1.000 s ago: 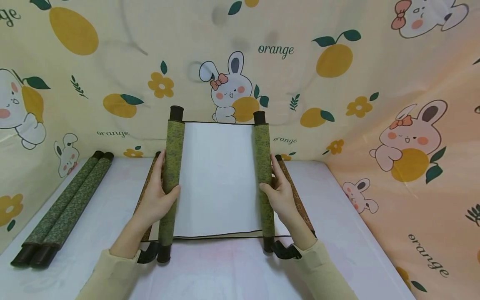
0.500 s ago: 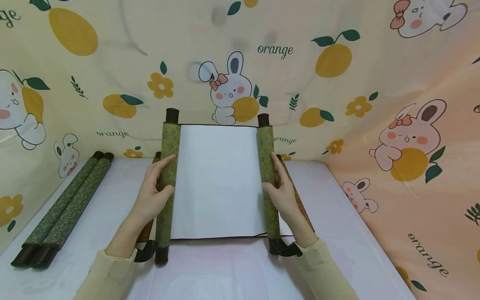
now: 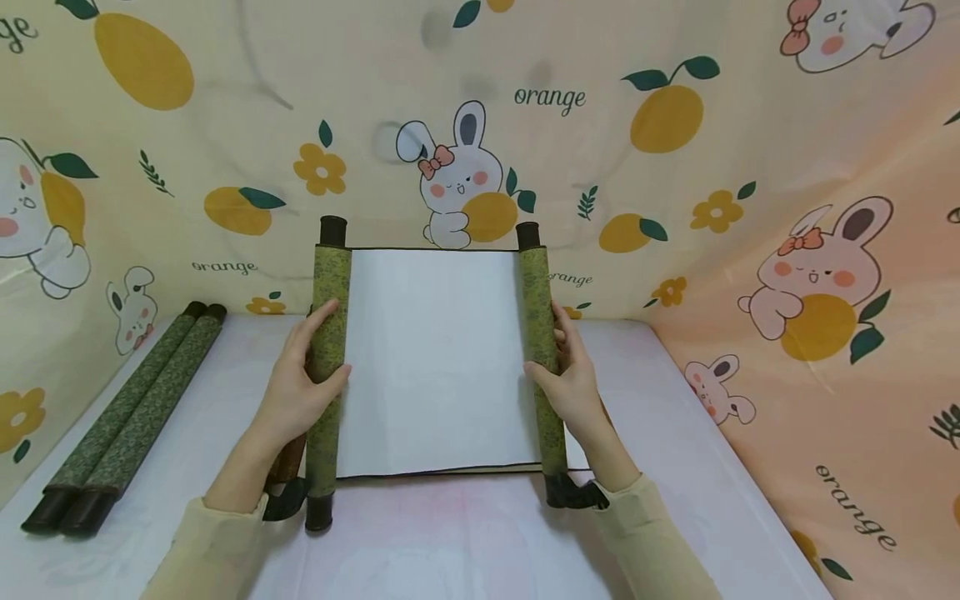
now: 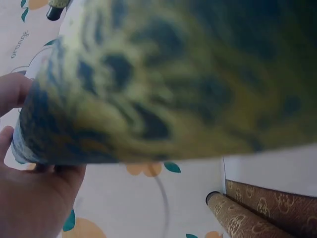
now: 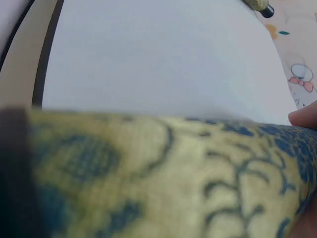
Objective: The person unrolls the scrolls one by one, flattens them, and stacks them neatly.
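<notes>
A hanging scroll with white paper point(image 3: 435, 358) is partly unrolled between two yellow-green patterned rollers with dark end caps. My left hand point(image 3: 288, 392) grips the left roller point(image 3: 331, 275), thumb on the near face and fingers along its outer side. On the other side, my right hand point(image 3: 573, 387) holds the right roller point(image 3: 536, 308) in the same way. Both rollers stand tilted, upper ends farther from me. Close up, the left wrist view is mostly filled by the left roller point(image 4: 148, 99). Paper point(image 5: 163, 64) stretches beyond the right roller point(image 5: 173, 173) in the right wrist view.
Behind the held scroll lies a brown patterned scroll point(image 4: 247, 218), mostly hidden from the head view. Two dark green rollers point(image 3: 142, 408) lie side by side on the white table point(image 3: 450, 550) at left. A curtain point(image 3: 450, 50) printed with rabbits and oranges stands at the back.
Both hands have moved apart, the left roller going left and the right roller going right. More white paper shows between them, and the brown scroll behind is more covered.
</notes>
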Available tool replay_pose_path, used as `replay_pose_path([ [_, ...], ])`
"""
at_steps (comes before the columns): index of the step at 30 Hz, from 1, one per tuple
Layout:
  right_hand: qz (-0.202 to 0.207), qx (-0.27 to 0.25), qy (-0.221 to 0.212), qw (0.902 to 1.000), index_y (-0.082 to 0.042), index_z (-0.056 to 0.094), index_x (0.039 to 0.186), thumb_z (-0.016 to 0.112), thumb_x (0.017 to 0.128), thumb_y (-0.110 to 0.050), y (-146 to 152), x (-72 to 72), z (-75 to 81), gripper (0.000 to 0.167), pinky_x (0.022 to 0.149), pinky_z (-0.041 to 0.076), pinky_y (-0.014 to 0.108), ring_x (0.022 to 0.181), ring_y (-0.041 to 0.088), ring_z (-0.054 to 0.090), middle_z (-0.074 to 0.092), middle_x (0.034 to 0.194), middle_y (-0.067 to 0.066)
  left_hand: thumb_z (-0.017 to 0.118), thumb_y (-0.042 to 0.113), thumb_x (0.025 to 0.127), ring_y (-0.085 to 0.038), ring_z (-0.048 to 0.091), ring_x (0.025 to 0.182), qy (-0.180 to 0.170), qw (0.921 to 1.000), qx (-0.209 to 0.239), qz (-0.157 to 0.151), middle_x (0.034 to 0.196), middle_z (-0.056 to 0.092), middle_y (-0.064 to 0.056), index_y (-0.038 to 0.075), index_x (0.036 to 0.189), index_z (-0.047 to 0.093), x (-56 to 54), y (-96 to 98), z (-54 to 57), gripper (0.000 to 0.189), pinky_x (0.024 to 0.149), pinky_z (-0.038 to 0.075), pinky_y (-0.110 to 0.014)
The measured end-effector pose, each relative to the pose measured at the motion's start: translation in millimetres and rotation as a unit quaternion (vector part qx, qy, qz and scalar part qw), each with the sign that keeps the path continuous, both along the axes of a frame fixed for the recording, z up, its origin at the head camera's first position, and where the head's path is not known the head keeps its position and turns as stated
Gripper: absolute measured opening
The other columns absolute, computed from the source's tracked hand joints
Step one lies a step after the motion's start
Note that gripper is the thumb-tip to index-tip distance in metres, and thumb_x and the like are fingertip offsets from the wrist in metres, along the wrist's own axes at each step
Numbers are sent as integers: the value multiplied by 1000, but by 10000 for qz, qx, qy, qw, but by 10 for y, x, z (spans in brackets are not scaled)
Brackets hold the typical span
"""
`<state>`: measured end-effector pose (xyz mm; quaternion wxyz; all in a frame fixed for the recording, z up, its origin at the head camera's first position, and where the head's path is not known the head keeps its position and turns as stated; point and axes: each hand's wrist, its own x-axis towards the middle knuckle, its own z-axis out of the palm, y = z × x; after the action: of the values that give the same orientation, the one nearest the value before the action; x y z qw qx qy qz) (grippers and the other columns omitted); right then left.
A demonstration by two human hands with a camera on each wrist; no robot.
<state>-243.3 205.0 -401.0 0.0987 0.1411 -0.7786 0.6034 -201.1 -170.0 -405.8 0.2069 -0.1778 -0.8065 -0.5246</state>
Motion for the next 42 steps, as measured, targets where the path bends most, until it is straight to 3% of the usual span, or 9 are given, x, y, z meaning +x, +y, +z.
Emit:
replay_pose_path([
  [7,147,-522,-293,9981,-42,23,165,61,93,10,9,-20,4,96,116,28,48,154,20,18,12,171,-4,68,-7,94,-39,21,155,-32,9999,37,98,167,32,-10,25,165,33,21,-86,51,85,113,25,-70],
  [11,157,-636,-328,9973,-37,19,167,57,93,11,25,-38,4,97,122,21,48,158,21,11,7,173,-6,68,-5,94,-35,33,144,-119,9997,-87,202,165,33,-12,24,164,34,41,-129,85,83,96,40,-51],
  [14,80,-591,-256,9979,-37,19,167,54,91,13,45,-50,12,97,115,31,42,158,22,14,8,173,-7,68,-6,94,-36,35,137,-121,9996,-85,225,164,32,-16,22,163,37,50,-151,102,80,87,39,-45],
  [19,-88,-501,-180,9985,-40,24,165,51,90,14,83,-46,30,96,89,42,34,147,28,33,24,169,4,64,-10,92,-47,23,149,-177,9997,120,114,167,23,-21,19,162,39,52,-183,117,79,103,35,-72],
  [23,-140,-574,-232,9980,-42,30,163,51,92,12,96,-33,40,92,101,38,41,147,25,31,27,168,1,60,-12,91,-46,21,150,-185,9996,190,104,167,22,-19,21,162,40,62,-200,123,81,103,32,-74],
  [27,-50,-564,-177,9982,-36,36,162,49,92,12,93,-23,42,85,119,24,47,157,13,14,23,170,-12,57,-13,91,-42,18,152,-170,9998,62,126,167,23,-17,25,162,40,76,-215,125,82,93,42,-44],
  [30,-45,-432,-159,9989,-35,37,162,55,92,12,82,-29,30,86,112,35,38,156,12,17,23,170,-13,56,-14,90,-41,17,153,-130,9998,-20,168,166,24,-16,24,162,40,78,-225,125,83,89,38,-34],
  [35,-131,-155,-137,9997,-35,34,163,73,90,7,73,-36,3,93,94,48,35,137,30,46,32,164,6,70,-11,89,-44,17,153,-45,9997,-15,220,164,26,-21,17,160,41,65,-207,136,81,114,24,-68],
  [42,-398,157,79,9991,-37,30,164,69,93,3,83,-42,-1,91,107,36,53,150,28,29,25,168,5,67,-16,89,-43,21,152,133,9994,-17,307,161,29,-22,14,160,39,53,-225,128,82,116,19,-71],
])
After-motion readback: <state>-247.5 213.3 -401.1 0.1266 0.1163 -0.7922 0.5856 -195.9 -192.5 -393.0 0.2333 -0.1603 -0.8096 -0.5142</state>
